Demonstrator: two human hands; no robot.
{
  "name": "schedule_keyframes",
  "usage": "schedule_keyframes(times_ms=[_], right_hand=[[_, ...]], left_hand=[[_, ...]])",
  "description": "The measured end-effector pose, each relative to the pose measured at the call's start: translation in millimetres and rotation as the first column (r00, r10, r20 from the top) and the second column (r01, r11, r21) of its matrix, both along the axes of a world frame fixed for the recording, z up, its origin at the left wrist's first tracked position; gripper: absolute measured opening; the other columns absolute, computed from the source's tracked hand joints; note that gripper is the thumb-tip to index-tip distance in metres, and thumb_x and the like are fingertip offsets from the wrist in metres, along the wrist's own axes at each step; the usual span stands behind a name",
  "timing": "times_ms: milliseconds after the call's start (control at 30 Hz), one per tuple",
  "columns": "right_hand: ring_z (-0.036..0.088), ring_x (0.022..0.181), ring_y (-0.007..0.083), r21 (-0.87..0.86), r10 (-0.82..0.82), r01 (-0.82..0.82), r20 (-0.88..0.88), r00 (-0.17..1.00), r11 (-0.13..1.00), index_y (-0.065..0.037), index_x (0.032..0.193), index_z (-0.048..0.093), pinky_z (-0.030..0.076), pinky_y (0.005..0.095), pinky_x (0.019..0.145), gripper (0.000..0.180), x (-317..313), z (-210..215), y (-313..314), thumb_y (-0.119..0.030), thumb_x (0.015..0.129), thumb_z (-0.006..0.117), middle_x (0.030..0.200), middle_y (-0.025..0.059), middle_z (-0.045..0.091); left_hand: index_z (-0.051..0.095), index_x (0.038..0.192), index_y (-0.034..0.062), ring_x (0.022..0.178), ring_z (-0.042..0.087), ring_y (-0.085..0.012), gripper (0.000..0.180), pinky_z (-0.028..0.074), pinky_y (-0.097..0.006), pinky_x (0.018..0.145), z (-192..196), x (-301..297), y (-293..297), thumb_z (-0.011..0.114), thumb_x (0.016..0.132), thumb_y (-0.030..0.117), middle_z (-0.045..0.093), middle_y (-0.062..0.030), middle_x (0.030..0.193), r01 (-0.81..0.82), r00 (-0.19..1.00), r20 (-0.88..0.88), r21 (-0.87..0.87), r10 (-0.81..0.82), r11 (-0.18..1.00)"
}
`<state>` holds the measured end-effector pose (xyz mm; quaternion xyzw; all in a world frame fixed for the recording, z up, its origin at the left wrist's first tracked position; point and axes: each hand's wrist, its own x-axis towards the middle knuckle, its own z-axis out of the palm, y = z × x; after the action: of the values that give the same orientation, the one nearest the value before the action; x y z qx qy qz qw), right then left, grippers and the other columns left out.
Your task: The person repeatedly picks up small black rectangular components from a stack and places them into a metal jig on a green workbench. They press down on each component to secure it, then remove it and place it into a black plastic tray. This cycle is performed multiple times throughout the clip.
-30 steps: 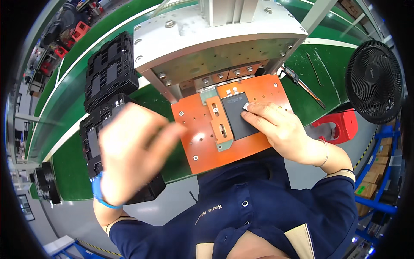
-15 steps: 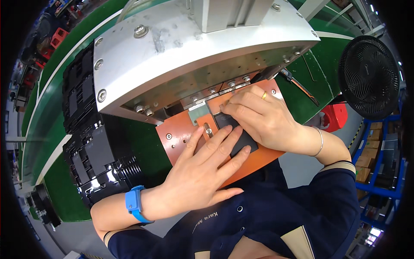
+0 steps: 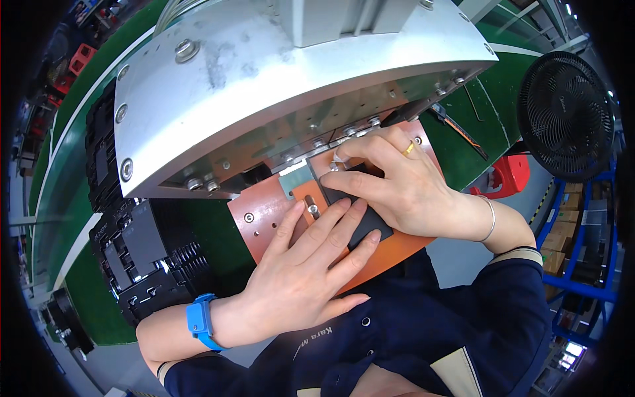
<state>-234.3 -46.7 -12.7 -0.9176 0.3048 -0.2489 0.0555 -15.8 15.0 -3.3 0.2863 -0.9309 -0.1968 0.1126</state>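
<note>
A flat black rectangular part (image 3: 368,231) lies in the orange fixture plate (image 3: 370,268) under the metal press. My left hand (image 3: 301,271) lies on it with fingers spread, its middle fingertips touching the black surface. A screw in a slotted orange block (image 3: 313,208) sits beside those fingertips. Over the part's far end, my right hand (image 3: 403,188) is curled, with thumb and index finger closing near a small whitish bit (image 3: 336,161). What exactly those fingers grip is too small to make out.
The silver press head (image 3: 264,99) overhangs the fixture closely. Stacked black moulded parts (image 3: 142,245) stand at left on the green bench. At right are a cutter knife (image 3: 460,132), a hex key (image 3: 474,102), a black fan (image 3: 565,116) and a red stool (image 3: 509,177).
My right thumb has slid toward the near left while the index finger stays further up, parting the fingertips somewhat. My left hand keeps its place on the black part. The view has shifted slightly.
</note>
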Motion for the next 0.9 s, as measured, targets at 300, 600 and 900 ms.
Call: schedule_keyframes(times_ms=[300,600,900], right_hand=[[0.059,0.101,0.0297,0.115,-0.051,0.041,0.085,0.995,0.993,-0.01,0.111,0.067,0.049,0.0392,0.082,0.039,-24.9,16.0,23.2,-0.02,0.075,0.075,0.115,0.0103,0.06],[0.063,0.113,0.0316,0.132,0.013,-0.018,0.038,0.999,0.991,-0.005,0.1,0.071,0.054,0.0415,0.092,0.035,-24.3,10.5,27.0,-0.028,0.075,0.078,0.117,0.0144,0.065],[0.068,0.103,0.0312,0.088,0.059,-0.067,0.083,0.995,0.994,0.0,0.095,0.071,0.058,0.0374,0.085,0.034,-19.2,6.4,16.1,-0.024,0.073,0.081,0.106,0.0148,0.069]], left_hand=[[0.055,0.135,0.0164,0.136,0.039,-0.036,0.074,0.018,-0.057,0.113,3.5,3.3,1.9,0.07,0.076,0.059,0.044,-0.0188,0.145,-0.073,0.997,-0.01,-0.012,0.073,0.997],[0.057,0.133,0.0176,0.139,0.028,-0.0474,0.09,0.016,-0.063,0.111,6.7,5.9,-6.4,0.069,0.065,0.076,0.039,-0.0193,0.148,-0.11,0.993,-0.031,0.033,0.111,0.993],[0.056,0.136,0.0215,0.14,0.024,-0.048,0.09,0.015,-0.065,0.111,5.3,7.7,-9.2,0.068,0.066,0.077,0.035,-0.0175,0.151,-0.129,0.991,0.04,0.032,0.128,0.991]])
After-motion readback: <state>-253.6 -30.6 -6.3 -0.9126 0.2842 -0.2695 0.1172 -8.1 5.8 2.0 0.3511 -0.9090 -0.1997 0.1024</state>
